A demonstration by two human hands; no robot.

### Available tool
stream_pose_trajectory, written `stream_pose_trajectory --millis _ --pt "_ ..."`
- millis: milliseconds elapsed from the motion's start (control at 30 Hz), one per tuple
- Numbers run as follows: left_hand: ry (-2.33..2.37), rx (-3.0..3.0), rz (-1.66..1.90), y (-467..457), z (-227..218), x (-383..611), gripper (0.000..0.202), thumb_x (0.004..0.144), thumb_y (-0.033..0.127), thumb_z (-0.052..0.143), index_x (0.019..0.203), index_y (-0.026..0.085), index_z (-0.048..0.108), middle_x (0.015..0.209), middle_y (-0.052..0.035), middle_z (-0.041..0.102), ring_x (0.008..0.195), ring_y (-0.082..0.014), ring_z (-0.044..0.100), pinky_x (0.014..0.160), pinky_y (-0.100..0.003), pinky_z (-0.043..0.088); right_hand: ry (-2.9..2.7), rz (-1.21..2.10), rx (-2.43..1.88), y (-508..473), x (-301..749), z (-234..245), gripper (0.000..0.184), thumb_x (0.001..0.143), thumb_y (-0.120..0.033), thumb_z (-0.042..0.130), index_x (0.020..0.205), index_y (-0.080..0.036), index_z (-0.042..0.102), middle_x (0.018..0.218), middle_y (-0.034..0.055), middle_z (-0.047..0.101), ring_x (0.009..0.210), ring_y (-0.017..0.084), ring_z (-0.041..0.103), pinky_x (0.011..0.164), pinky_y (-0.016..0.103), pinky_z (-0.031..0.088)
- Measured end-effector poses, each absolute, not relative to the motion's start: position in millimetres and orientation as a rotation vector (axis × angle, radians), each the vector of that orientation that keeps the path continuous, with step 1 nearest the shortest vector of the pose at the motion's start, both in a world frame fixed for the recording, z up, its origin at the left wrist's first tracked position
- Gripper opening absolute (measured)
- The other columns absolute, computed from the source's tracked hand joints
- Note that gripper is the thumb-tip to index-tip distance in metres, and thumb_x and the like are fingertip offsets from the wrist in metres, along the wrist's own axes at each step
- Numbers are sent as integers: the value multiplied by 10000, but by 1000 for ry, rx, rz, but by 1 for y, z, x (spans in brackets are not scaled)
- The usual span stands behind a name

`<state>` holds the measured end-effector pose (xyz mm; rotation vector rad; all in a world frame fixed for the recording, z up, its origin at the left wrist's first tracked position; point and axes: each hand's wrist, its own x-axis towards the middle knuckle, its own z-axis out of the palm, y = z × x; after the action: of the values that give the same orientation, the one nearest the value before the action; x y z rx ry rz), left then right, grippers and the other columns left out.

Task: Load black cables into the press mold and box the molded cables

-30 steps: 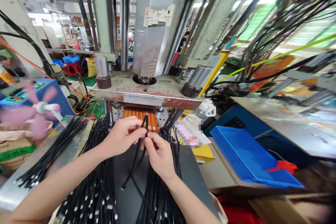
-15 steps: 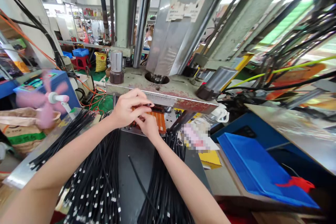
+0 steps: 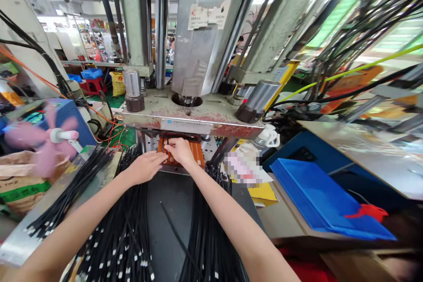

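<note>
My right hand (image 3: 180, 150) reaches over a copper-coloured mould block (image 3: 198, 155) under the press. Its fingers are closed in a pinch at the block's left part, by a small dark piece too small to name. My left hand (image 3: 147, 168) is lower and to the left, at the block's front left edge. Its fingers are pressed together, and what they hold, if anything, is hidden. Below my left forearm lies a thick bundle of black cables (image 3: 127, 224) with pale metal tips. A second bundle of black cables (image 3: 206, 229) runs beside my right forearm.
The press's heavy plate (image 3: 224, 128) hangs right above my hands, with steel posts around it. One loose black cable (image 3: 175, 229) lies on the dark table (image 3: 161, 189). A pink fan (image 3: 46, 136) stands left; a blue tray (image 3: 317, 194) lies right.
My left hand has come down and left, off the middle of the mould block. My right hand has shifted up and left over the block. The view has turned slightly right.
</note>
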<state>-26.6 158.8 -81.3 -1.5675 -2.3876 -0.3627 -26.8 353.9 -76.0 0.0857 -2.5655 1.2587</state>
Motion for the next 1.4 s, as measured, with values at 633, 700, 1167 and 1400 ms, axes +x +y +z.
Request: stream_pose_trajectory --millis 633,700,1167,1400 --pt "-3011 -1230 -286 259 -53 -120 458 970 275 230 1284 114 521 1370 -120 544 1279 -189 491 1051 -308 362 -2870 487 -137 347 -12 -62 180 888 -343 555 927 -186 634 966 92 631 912 230 600 782 324 401" --pt "-3007 -1178 -313 255 -53 -115 466 980 296 214 1305 114 494 1371 -126 540 1264 -193 505 1028 -306 383 -2842 478 -146 344 -7 -59 185 898 -330 548 972 -177 622 996 100 630 905 225 606 764 310 405" --pt "-3141 -614 -44 145 -82 -12 207 879 227 465 891 114 639 985 -158 645 950 -275 621 769 -370 484 -3377 617 259 313 143 -107 170 796 -177 546 682 -159 672 769 112 730 765 264 702 650 302 443" --pt "-2675 -1118 -1356 153 -24 10 186 927 330 451 872 172 532 680 31 560 622 -96 523 612 -213 401 -2551 1643 193 333 136 -71 171 917 -289 485 770 -205 512 593 -36 604 489 95 533 520 206 388"
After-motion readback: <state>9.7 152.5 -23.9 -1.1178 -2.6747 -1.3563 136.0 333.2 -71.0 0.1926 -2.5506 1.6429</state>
